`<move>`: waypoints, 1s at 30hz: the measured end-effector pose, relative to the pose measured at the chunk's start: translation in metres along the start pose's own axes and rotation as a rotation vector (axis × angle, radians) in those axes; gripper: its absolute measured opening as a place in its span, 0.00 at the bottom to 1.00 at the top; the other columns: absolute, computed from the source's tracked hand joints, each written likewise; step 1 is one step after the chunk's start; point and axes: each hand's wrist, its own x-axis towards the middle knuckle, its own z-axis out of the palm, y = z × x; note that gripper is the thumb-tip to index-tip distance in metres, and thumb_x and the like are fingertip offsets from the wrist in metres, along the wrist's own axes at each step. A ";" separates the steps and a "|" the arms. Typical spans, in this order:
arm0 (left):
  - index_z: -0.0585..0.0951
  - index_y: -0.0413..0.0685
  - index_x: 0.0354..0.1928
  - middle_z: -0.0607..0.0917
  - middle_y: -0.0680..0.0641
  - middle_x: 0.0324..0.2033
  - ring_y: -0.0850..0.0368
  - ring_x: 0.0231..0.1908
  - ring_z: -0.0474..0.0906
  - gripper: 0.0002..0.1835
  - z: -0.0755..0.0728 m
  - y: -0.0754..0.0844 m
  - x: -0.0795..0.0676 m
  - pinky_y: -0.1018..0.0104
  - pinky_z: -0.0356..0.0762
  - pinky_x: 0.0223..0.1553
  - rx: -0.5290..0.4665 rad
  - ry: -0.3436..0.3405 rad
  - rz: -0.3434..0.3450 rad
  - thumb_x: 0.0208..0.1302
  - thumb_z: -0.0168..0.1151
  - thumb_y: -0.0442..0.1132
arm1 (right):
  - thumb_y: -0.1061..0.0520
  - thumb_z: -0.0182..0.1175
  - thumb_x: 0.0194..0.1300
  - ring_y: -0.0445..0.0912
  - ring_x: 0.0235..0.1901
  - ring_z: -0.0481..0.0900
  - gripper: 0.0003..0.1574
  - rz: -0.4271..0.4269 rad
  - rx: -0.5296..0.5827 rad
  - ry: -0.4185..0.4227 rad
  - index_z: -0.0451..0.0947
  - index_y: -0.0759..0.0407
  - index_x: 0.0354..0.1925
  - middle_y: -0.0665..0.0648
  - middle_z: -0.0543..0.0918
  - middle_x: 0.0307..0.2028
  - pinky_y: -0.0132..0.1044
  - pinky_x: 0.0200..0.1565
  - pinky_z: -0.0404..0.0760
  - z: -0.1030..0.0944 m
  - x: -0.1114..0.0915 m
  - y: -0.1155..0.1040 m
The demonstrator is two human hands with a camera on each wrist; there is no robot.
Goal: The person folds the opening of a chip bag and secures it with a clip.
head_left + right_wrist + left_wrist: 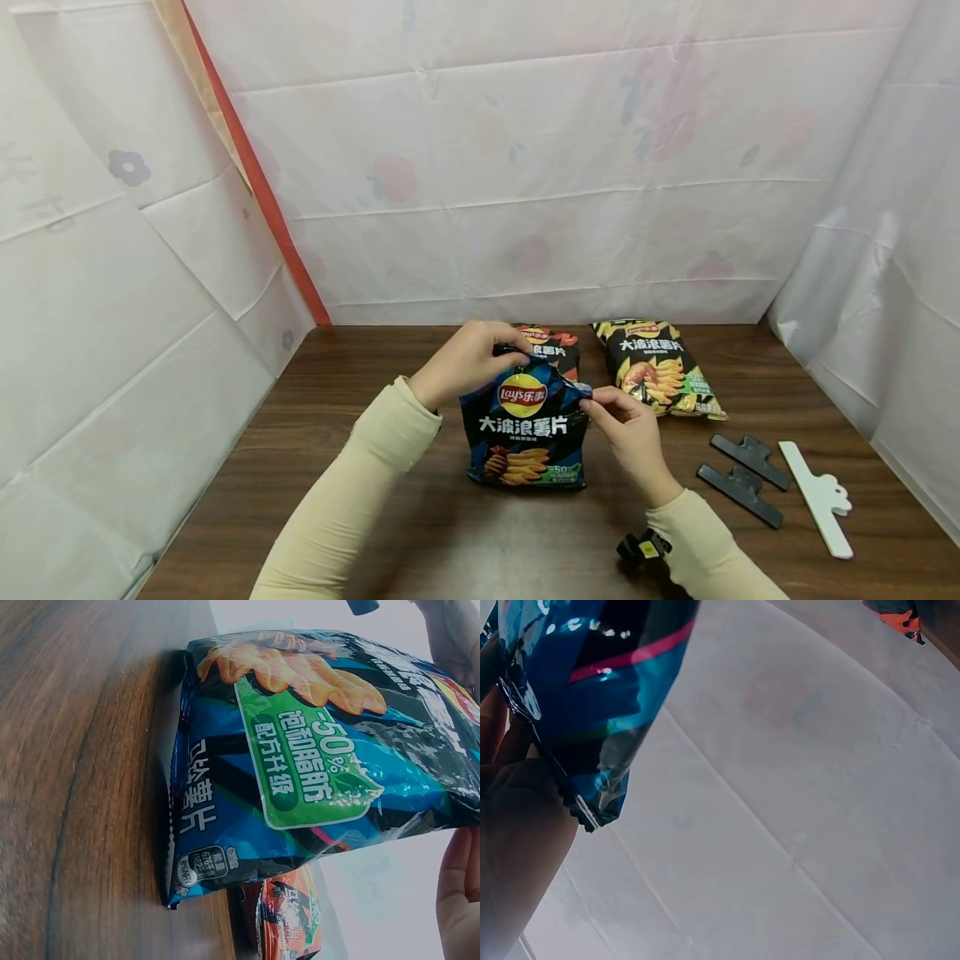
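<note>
A blue and black bag of potato chips (525,425) stands upright on the wooden table, its printed front toward me. My left hand (468,358) pinches its top edge at the left and middle. At the top right corner, my right hand (630,433) pinches the bag between thumb and fingers. In the right wrist view the lower front of the chip bag (300,742) fills the middle, its bottom edge on the table. The left wrist view shows one side of the bag (607,682) beside the left hand (525,825).
Behind stand a red chip bag (555,350), partly hidden, and a yellow and black chip bag (660,367). At right lie two black bag clips (750,460) and a white bag clip (817,500). White sheeting (525,167) walls the table (337,400).
</note>
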 end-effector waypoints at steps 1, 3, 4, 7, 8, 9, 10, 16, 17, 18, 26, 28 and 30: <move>0.87 0.51 0.42 0.88 0.52 0.40 0.62 0.40 0.83 0.06 -0.001 0.000 0.000 0.68 0.81 0.44 -0.002 0.002 0.005 0.66 0.65 0.37 | 0.65 0.63 0.65 0.36 0.30 0.76 0.05 -0.001 0.001 0.005 0.83 0.68 0.37 0.51 0.85 0.36 0.29 0.31 0.76 0.000 0.000 0.000; 0.88 0.52 0.41 0.89 0.52 0.40 0.63 0.39 0.83 0.06 -0.001 0.000 -0.001 0.69 0.80 0.43 -0.004 0.008 0.013 0.65 0.65 0.37 | 0.66 0.64 0.64 0.36 0.31 0.77 0.03 0.002 0.005 0.011 0.84 0.65 0.35 0.52 0.85 0.36 0.29 0.31 0.76 0.000 0.000 0.000; 0.88 0.52 0.41 0.89 0.52 0.39 0.63 0.39 0.83 0.06 -0.002 0.000 -0.001 0.69 0.80 0.43 -0.003 0.011 0.014 0.65 0.65 0.37 | 0.66 0.64 0.64 0.36 0.30 0.77 0.02 0.002 0.004 0.013 0.84 0.64 0.34 0.52 0.84 0.36 0.29 0.31 0.76 0.000 -0.001 -0.001; 0.88 0.52 0.41 0.89 0.52 0.39 0.64 0.38 0.83 0.06 -0.002 0.000 -0.001 0.70 0.80 0.42 -0.007 0.017 0.018 0.65 0.65 0.37 | 0.66 0.64 0.63 0.35 0.28 0.76 0.02 -0.010 -0.011 0.017 0.84 0.65 0.34 0.47 0.84 0.34 0.28 0.29 0.75 0.000 -0.002 -0.002; 0.88 0.52 0.40 0.89 0.52 0.39 0.64 0.38 0.83 0.06 -0.002 0.000 -0.001 0.70 0.80 0.41 -0.008 0.019 0.019 0.65 0.65 0.37 | 0.67 0.64 0.63 0.35 0.27 0.75 0.02 -0.018 -0.016 0.017 0.84 0.67 0.34 0.46 0.84 0.34 0.28 0.28 0.74 0.000 -0.002 -0.003; 0.88 0.52 0.40 0.89 0.53 0.39 0.64 0.38 0.83 0.06 -0.002 0.000 -0.001 0.70 0.80 0.41 -0.010 0.019 0.022 0.65 0.65 0.36 | 0.67 0.64 0.63 0.35 0.26 0.74 0.03 -0.028 -0.023 0.017 0.83 0.68 0.35 0.45 0.84 0.33 0.28 0.27 0.73 0.000 -0.002 -0.003; 0.88 0.51 0.40 0.89 0.53 0.38 0.64 0.38 0.83 0.06 -0.002 0.000 -0.001 0.70 0.80 0.41 -0.011 0.021 0.024 0.65 0.65 0.36 | 0.67 0.64 0.63 0.35 0.26 0.73 0.04 -0.040 -0.029 0.016 0.83 0.70 0.35 0.44 0.84 0.33 0.29 0.25 0.71 0.000 -0.003 -0.003; 0.88 0.50 0.40 0.89 0.52 0.39 0.63 0.39 0.84 0.06 -0.001 -0.003 -0.001 0.71 0.80 0.42 -0.004 0.032 0.053 0.65 0.65 0.35 | 0.69 0.63 0.63 0.35 0.24 0.72 0.04 -0.097 -0.014 0.016 0.82 0.73 0.35 0.43 0.85 0.33 0.31 0.23 0.69 -0.001 -0.003 -0.003; 0.88 0.50 0.40 0.89 0.52 0.39 0.63 0.39 0.84 0.06 -0.001 -0.003 -0.002 0.71 0.80 0.42 0.001 0.034 0.059 0.65 0.65 0.35 | 0.69 0.63 0.63 0.35 0.24 0.73 0.04 -0.107 -0.008 0.012 0.82 0.73 0.35 0.43 0.85 0.33 0.30 0.23 0.69 -0.002 -0.003 -0.003; 0.88 0.49 0.40 0.89 0.52 0.39 0.63 0.39 0.84 0.06 -0.001 -0.004 -0.002 0.71 0.80 0.43 0.003 0.036 0.066 0.65 0.65 0.35 | 0.70 0.63 0.63 0.35 0.25 0.73 0.03 -0.121 0.000 0.007 0.82 0.73 0.35 0.43 0.85 0.33 0.30 0.24 0.70 -0.002 -0.003 -0.002; 0.89 0.49 0.40 0.89 0.52 0.38 0.62 0.40 0.84 0.06 0.001 -0.004 -0.002 0.71 0.80 0.44 0.032 0.061 0.091 0.64 0.65 0.34 | 0.71 0.62 0.63 0.35 0.33 0.81 0.04 -0.178 0.040 -0.031 0.82 0.74 0.37 0.45 0.86 0.35 0.26 0.31 0.77 -0.005 -0.003 -0.002; 0.89 0.49 0.40 0.89 0.52 0.38 0.62 0.40 0.84 0.06 0.001 -0.004 -0.002 0.71 0.80 0.44 0.035 0.064 0.095 0.64 0.65 0.34 | 0.72 0.61 0.63 0.35 0.33 0.81 0.04 -0.206 0.046 -0.050 0.82 0.74 0.37 0.45 0.86 0.36 0.25 0.32 0.78 -0.005 -0.003 -0.001; 0.89 0.49 0.40 0.89 0.52 0.38 0.62 0.41 0.84 0.06 0.000 -0.005 -0.003 0.71 0.80 0.44 0.033 0.065 0.096 0.65 0.65 0.34 | 0.73 0.61 0.63 0.36 0.35 0.81 0.04 -0.234 0.044 -0.075 0.82 0.74 0.37 0.44 0.86 0.36 0.25 0.33 0.78 -0.006 -0.003 0.000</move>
